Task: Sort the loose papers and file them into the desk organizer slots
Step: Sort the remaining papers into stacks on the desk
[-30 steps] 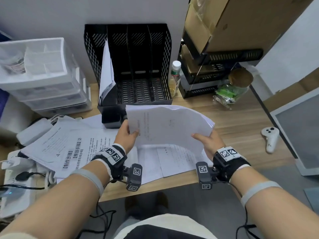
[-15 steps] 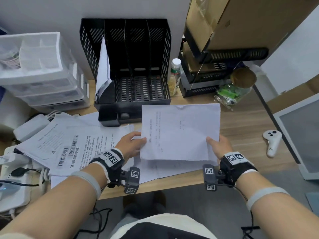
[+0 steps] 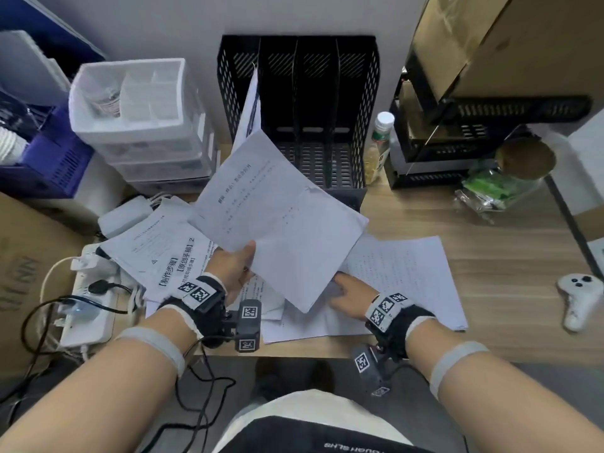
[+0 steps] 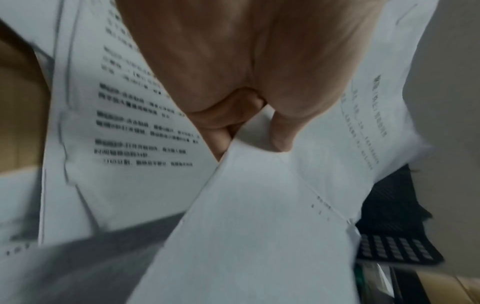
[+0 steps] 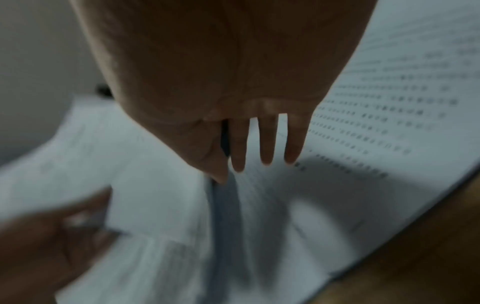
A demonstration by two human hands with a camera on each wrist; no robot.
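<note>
My left hand pinches a stack of white sheets at its near-left edge and holds it tilted above the desk; the left wrist view shows thumb and fingers clamped on the paper. My right hand lies flat with straight fingers on a printed sheet on the desk. More loose papers lie at the left. The black mesh organizer stands at the back, with some sheets upright in its leftmost slot.
White plastic drawers stand left of the organizer. A bottle, black stacked trays and a jar are at the right. A white controller lies at the desk's right. A power strip with cables sits left.
My right hand has let go of the stack and dropped flat onto the desk sheet. The left hand alone now holds the stack, turned and tilted to the left.
</note>
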